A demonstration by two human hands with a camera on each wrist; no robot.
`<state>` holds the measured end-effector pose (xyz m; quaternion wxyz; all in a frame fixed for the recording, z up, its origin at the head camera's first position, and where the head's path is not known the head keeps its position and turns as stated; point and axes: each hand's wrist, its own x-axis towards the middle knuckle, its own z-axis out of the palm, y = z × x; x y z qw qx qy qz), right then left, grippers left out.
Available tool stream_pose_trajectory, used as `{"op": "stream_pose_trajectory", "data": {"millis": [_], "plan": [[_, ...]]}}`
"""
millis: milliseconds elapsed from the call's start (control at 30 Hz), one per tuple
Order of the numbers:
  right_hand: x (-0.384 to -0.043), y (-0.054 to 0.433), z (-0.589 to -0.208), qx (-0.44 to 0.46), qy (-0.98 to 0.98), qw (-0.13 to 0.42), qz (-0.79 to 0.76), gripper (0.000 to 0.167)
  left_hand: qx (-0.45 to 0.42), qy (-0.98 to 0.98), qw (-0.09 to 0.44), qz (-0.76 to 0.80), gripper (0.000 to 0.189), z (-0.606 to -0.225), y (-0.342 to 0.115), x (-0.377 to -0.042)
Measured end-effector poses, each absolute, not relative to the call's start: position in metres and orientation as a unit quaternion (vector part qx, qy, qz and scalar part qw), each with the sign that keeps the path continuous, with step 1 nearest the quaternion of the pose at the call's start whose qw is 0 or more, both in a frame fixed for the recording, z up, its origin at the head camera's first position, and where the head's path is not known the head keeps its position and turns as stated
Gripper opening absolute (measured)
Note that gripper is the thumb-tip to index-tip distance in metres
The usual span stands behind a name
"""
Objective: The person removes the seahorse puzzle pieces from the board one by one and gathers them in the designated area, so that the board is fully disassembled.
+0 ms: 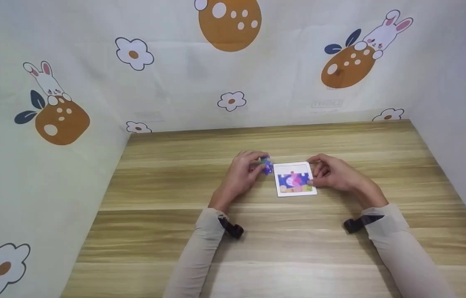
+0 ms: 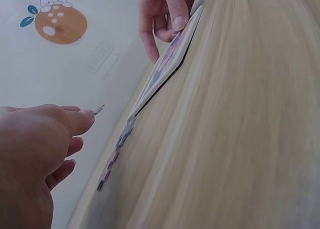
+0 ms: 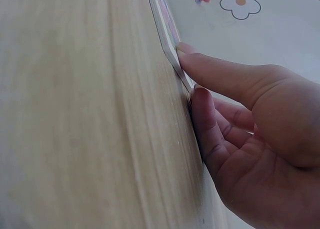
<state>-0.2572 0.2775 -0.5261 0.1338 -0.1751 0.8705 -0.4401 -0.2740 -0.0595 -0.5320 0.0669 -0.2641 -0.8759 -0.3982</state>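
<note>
Clock bearings per head view, 12 being away from me. The puzzle board (image 1: 297,194) is on the wooden table (image 1: 290,252), ahead of me between my hands, toward 12 o'clock from the visible table's middle. I cannot tell whether it sits fully flat. Its white rim frames a partly assembled picture (image 1: 294,183), blue with a pink figure, filling the lower part; the strip toward 12 is pale.

Left hand (image 1: 240,173): at 9 to 10 o'clock of the board, apart from it. Thumb and fingertips are drawn to a narrow pinch on a small puzzle piece (image 2: 99,109), held above the table; the lower fingers curl loosely. Loose pieces (image 1: 268,169) lie on the table at 10 o'clock of the board, just beside its rim.

Right hand (image 1: 340,176): at 3 o'clock. It holds the board, thumb over the rim, index finger at the corner near 1 o'clock, remaining fingers folded in. Finger spread moderate.

Black wrist straps (image 1: 231,228) show at both beige cuffs. Beyond the table, toward 12: patterned wall cloth (image 1: 179,91).
</note>
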Motion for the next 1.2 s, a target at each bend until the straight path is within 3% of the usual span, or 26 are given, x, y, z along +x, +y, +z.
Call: {"op": "stream_pose_trajectory", "data": {"millis": [600,1200], "plan": [[-0.254,0.276,-0.526,-0.173,0.864,0.126,-0.456,0.067,-0.232,-0.884,0.071,-0.400,0.032,-0.546,-0.111,-0.274],[-0.255,0.276,-0.526,-0.168,0.862,0.131,-0.460,0.067,-0.233,-0.887,0.019,-0.397,0.026,-0.552,-0.130,-0.274]]}}
